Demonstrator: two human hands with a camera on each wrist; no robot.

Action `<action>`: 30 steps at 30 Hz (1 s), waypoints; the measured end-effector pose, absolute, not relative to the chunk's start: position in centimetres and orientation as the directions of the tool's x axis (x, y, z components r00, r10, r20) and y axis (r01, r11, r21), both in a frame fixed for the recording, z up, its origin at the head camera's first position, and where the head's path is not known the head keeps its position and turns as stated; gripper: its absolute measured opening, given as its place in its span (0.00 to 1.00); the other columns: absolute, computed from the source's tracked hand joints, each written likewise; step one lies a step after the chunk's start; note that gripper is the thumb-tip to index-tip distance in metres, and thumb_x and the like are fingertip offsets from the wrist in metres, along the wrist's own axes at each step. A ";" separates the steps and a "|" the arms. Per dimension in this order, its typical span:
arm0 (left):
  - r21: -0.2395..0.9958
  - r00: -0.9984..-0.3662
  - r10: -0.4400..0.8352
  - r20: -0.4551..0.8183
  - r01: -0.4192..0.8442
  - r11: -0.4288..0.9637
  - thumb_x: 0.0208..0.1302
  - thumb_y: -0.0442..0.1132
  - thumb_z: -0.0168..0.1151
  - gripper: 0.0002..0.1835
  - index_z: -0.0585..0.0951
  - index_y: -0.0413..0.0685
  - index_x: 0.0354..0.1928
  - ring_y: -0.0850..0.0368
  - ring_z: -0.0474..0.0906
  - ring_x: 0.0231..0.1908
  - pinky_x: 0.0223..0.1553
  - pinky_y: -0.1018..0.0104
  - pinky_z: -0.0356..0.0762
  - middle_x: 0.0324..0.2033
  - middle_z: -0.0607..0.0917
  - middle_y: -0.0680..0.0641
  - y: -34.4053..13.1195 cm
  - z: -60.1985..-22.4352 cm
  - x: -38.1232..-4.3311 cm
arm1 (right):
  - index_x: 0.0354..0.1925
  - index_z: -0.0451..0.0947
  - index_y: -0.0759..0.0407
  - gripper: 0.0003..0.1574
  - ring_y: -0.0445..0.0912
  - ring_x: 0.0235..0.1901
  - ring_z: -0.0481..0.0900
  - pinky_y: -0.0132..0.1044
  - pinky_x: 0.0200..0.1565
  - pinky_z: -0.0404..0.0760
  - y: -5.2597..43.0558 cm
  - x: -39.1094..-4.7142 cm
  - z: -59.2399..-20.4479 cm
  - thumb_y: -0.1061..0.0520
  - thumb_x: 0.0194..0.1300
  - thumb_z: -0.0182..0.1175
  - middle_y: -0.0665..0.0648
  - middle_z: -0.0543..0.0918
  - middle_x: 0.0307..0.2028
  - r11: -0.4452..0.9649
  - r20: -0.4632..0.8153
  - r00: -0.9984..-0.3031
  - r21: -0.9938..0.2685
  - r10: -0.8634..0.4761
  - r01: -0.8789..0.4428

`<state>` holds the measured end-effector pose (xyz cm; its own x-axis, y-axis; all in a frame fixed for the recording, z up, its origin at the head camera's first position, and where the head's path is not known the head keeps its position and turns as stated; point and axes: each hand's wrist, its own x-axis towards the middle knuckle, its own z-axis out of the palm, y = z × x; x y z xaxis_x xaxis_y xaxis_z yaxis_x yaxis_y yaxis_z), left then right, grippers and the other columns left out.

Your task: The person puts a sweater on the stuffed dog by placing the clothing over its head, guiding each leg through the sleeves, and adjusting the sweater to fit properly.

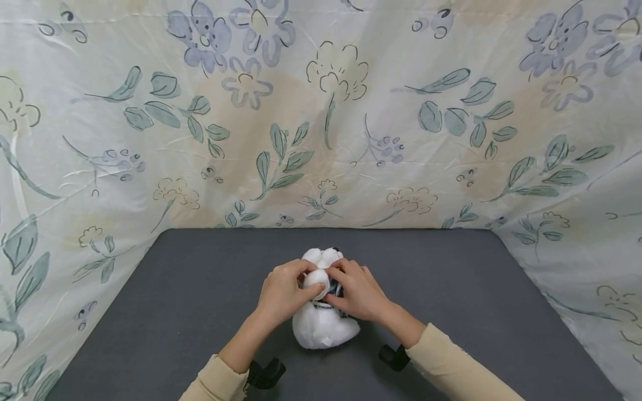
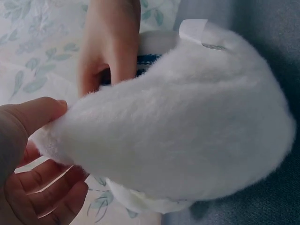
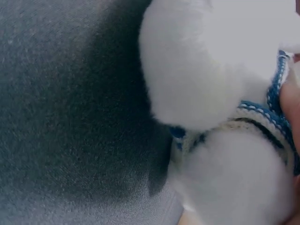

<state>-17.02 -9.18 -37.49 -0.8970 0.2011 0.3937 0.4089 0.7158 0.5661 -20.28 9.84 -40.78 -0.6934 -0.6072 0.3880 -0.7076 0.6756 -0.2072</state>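
Note:
A white plush toy (image 1: 321, 328) wearing a blue-and-white knitted garment (image 3: 262, 112) is between both hands. My left hand (image 1: 284, 291) pinches a rounded white part of the toy between thumb and fingers. In the left wrist view the left hand (image 2: 35, 164) curls about the narrow end of the fluffy body (image 2: 187, 122). From the other side my right hand (image 1: 360, 289) grips the toy where the knit shows, thumb and forefinger bent in. The right wrist view has just the fingers (image 3: 291, 105) at its right edge, against the blue trim.
The toy is over a dark grey table (image 1: 210, 267). A floral cloth (image 1: 321, 167) hangs behind and at both sides. A white label (image 2: 193, 30) sticks out of the plush. Black wrist mounts (image 1: 266, 373) stick out below the sleeves.

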 end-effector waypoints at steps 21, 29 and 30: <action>0.645 -0.958 0.155 0.242 0.279 0.712 0.51 0.48 0.68 0.21 0.79 0.52 0.49 0.59 0.78 0.36 0.33 0.65 0.76 0.42 0.81 0.54 -11.3 -38.0 -17.1 | 0.51 0.76 0.50 0.18 0.43 0.45 0.77 0.42 0.44 0.76 13.3 -21.4 -42.0 0.47 0.71 0.46 0.48 0.77 0.47 0.563 0.233 -0.927 -0.742 -0.292 -0.364; 0.746 -0.980 0.182 0.085 0.184 0.640 0.54 0.53 0.65 0.28 0.76 0.50 0.56 0.57 0.81 0.39 0.31 0.65 0.77 0.45 0.82 0.48 -12.0 -38.3 -17.2 | 0.48 0.77 0.54 0.13 0.43 0.36 0.78 0.36 0.33 0.74 13.4 -21.3 -44.1 0.59 0.64 0.55 0.54 0.81 0.43 0.616 0.025 -0.952 -0.757 -0.305 -0.217; 0.748 -0.981 0.182 0.072 0.174 0.641 0.54 0.53 0.65 0.28 0.76 0.50 0.55 0.58 0.81 0.38 0.30 0.66 0.77 0.44 0.82 0.48 -12.0 -38.3 -17.3 | 0.47 0.77 0.55 0.15 0.43 0.34 0.76 0.36 0.33 0.73 13.4 -21.2 -44.3 0.61 0.61 0.56 0.54 0.82 0.42 0.621 0.021 -0.941 -0.747 -0.337 -0.239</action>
